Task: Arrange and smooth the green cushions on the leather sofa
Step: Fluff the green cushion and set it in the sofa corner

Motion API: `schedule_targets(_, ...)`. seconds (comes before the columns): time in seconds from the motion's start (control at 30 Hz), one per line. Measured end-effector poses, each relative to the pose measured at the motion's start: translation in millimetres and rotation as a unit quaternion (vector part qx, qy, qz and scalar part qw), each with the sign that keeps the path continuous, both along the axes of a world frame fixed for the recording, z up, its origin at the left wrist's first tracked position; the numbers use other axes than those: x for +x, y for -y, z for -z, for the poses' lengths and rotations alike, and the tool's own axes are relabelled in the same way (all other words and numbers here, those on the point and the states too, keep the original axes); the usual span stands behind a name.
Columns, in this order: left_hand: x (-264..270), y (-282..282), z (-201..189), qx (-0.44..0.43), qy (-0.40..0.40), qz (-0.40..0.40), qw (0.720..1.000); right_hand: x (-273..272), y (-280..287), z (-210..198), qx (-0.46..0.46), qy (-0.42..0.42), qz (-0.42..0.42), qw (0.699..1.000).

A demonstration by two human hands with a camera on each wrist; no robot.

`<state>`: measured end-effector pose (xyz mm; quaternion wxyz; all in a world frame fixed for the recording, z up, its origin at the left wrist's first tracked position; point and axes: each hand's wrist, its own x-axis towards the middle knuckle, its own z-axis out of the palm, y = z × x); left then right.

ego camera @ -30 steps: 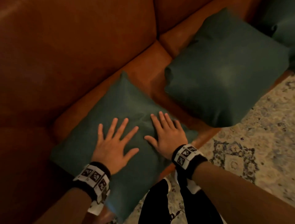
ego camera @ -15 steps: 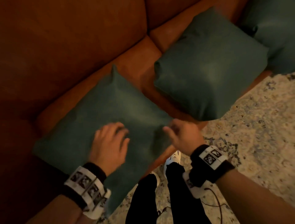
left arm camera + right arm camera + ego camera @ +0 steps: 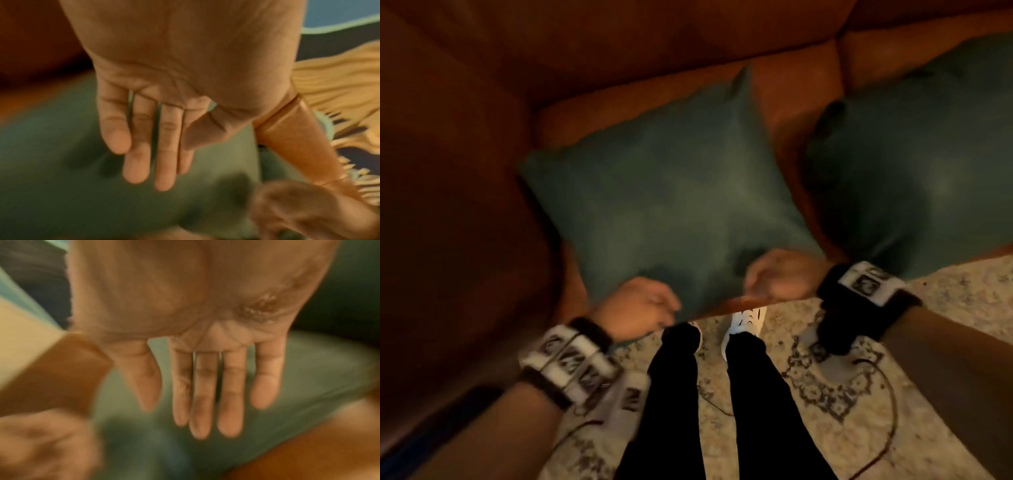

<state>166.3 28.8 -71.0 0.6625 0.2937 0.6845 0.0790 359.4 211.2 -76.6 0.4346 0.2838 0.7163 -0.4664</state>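
One green cushion (image 3: pixel 671 192) lies flat on the brown leather sofa (image 3: pixel 619 51), next to its left arm. A second green cushion (image 3: pixel 914 164) lies to the right of it. Both my hands are at the first cushion's near edge. My left hand (image 3: pixel 640 308) is at its near left corner and my right hand (image 3: pixel 777 274) is at its near right part. In the left wrist view, the left hand (image 3: pixel 156 162) has straight fingers over the cushion (image 3: pixel 51 178). Blurred in the right wrist view, the right hand (image 3: pixel 205 402) likewise holds straight fingers above the green fabric (image 3: pixel 318 369). Neither hand holds anything.
The sofa's left arm (image 3: pixel 448 240) rises beside the cushion, and the seat's front edge (image 3: pixel 750 301) runs between my hands. My legs and white shoes (image 3: pixel 743 322) stand on a patterned rug (image 3: pixel 945 308). A thin cable (image 3: pixel 890 411) trails over the rug.
Both hands slid back from the middle of the cushion, where they pressed flat, to its near edge. The view has swung, so the cushions now lie squarer in it.
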Motion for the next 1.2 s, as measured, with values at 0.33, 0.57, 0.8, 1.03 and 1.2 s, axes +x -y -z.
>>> schedule_targets(0.33,-20.7,105.0,73.2,-0.228,-0.247,0.17,0.926,34.0,-67.8,41.7,0.07,0.218,-0.177,0.957)
schedule_targets(0.57,12.1,-9.9,-23.5,0.004,0.115,-0.366,0.923,-35.9,-35.4,-14.1,-0.24,0.06,0.306,0.919)
schedule_targets(0.8,-32.8,6.3,33.6,0.069,0.142,-0.831,0.534,-51.1,-68.4,16.9,-0.33,-0.017,0.659,0.676)
schedule_targets(1.03,-87.9,-27.9,22.4,0.221,-0.437,-0.468,0.735,-117.0,-86.2,-20.6,0.393,-0.249,0.25,0.849)
schedule_targets(1.2,-94.4,-109.5,40.7,0.145,-0.467,0.024,0.872,-191.6,-45.2,18.7,0.375,-0.263,-0.238,0.856)
